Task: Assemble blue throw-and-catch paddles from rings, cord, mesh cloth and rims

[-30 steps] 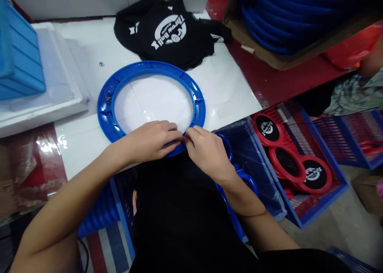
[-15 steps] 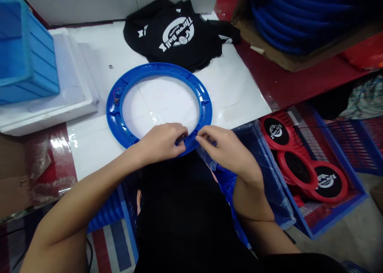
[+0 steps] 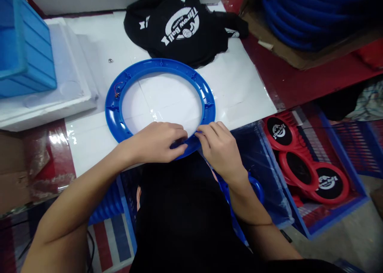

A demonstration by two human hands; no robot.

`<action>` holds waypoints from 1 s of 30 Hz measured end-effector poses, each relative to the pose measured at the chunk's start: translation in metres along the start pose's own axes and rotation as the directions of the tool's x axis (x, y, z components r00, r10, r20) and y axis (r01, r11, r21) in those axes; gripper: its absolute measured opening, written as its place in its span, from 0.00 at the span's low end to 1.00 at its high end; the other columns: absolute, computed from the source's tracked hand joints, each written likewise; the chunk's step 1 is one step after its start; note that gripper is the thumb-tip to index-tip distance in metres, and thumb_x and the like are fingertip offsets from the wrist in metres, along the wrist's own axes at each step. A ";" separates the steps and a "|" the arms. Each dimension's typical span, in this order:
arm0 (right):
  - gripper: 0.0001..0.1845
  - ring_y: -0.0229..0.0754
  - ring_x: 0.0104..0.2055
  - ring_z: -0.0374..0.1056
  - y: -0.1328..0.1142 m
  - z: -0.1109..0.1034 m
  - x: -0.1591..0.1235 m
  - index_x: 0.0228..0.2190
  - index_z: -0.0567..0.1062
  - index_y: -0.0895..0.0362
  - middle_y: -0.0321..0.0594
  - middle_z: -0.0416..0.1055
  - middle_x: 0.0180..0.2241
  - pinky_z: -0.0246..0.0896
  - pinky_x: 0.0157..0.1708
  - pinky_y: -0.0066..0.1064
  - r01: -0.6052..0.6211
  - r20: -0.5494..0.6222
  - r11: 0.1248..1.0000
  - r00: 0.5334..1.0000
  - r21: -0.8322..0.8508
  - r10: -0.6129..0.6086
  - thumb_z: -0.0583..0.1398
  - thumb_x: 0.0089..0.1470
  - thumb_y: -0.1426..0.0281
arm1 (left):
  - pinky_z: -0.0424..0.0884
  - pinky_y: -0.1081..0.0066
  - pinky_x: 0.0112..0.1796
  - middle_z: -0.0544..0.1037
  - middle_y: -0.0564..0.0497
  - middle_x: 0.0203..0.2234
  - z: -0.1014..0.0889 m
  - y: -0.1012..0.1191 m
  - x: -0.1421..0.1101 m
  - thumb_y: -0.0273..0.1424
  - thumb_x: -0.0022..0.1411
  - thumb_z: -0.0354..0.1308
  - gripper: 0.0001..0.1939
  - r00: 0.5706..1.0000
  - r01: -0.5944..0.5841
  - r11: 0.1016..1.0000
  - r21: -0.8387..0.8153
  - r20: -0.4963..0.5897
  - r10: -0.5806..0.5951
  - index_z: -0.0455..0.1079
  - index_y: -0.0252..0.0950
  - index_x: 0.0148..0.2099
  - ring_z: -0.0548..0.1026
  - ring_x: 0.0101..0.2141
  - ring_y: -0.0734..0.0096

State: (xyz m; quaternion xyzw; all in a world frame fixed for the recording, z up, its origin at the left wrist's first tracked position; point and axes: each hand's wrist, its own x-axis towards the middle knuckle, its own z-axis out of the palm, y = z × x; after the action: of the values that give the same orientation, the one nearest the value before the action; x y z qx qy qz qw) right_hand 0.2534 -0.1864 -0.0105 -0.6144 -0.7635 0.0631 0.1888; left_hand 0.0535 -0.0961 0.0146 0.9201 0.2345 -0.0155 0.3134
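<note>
A blue plastic ring (image 3: 113,119) lies on the white table top, its hollow ribbed side up. Thin wires with a small part (image 3: 117,90) sit in its channel on the left. My left hand (image 3: 158,142) is curled over the ring's near rim, thumb and fingers closed on it; what lies beneath the fingers is hidden. Just to its right, my right hand (image 3: 220,151) is in a pinch at the ring's near right rim. Something thin and tiny shows at its fingertips, too small to name.
Black printed fabric (image 3: 185,30) lies behind the ring, and a small metal piece (image 3: 110,60) at its back left. A light blue bin (image 3: 36,50) stands on white foam (image 3: 80,101). A carton (image 3: 278,50) holds blue rings. Right, a blue crate (image 3: 335,221) contains red discs (image 3: 299,171).
My right hand has turned more upright and its fingers have come closer to the ring's rim. My left hand stays nearly in place. The whole view has shifted slightly.
</note>
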 end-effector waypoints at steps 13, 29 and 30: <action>0.04 0.43 0.39 0.75 0.005 -0.023 -0.003 0.42 0.77 0.53 0.38 0.79 0.38 0.68 0.42 0.35 -0.092 0.119 0.923 0.992 0.375 0.051 0.64 0.65 0.73 | 0.56 0.68 0.28 0.80 0.50 0.29 0.008 0.004 0.004 0.27 0.59 0.57 0.04 0.999 0.043 0.998 0.036 -0.004 -0.043 0.70 0.37 0.31 0.75 0.29 0.65; 0.09 0.46 0.36 0.71 -0.012 0.005 -0.011 0.41 0.74 0.52 0.35 0.71 0.29 0.62 0.39 0.36 -0.257 0.056 0.921 0.966 0.291 0.252 0.61 0.60 0.77 | 0.67 0.66 0.34 0.83 0.46 0.41 0.003 0.009 0.006 0.33 0.67 0.53 0.12 0.999 0.049 0.998 0.032 0.014 -0.050 0.76 0.36 0.46 0.80 0.39 0.58; 0.09 0.46 0.37 0.71 -0.014 0.006 -0.012 0.41 0.74 0.52 0.35 0.71 0.29 0.62 0.39 0.36 -0.258 0.057 0.923 0.966 0.286 0.253 0.61 0.60 0.77 | 0.67 0.66 0.33 0.83 0.46 0.42 0.004 0.011 0.008 0.33 0.67 0.53 0.13 0.998 0.056 0.997 0.052 0.009 -0.056 0.75 0.36 0.47 0.81 0.40 0.58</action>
State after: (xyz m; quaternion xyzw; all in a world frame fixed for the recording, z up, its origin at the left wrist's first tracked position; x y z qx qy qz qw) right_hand 0.2400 -0.2002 -0.0137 -0.6735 -0.6611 0.2044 0.2600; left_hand 0.0658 -0.1029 0.0161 0.9209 0.2581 -0.0350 0.2899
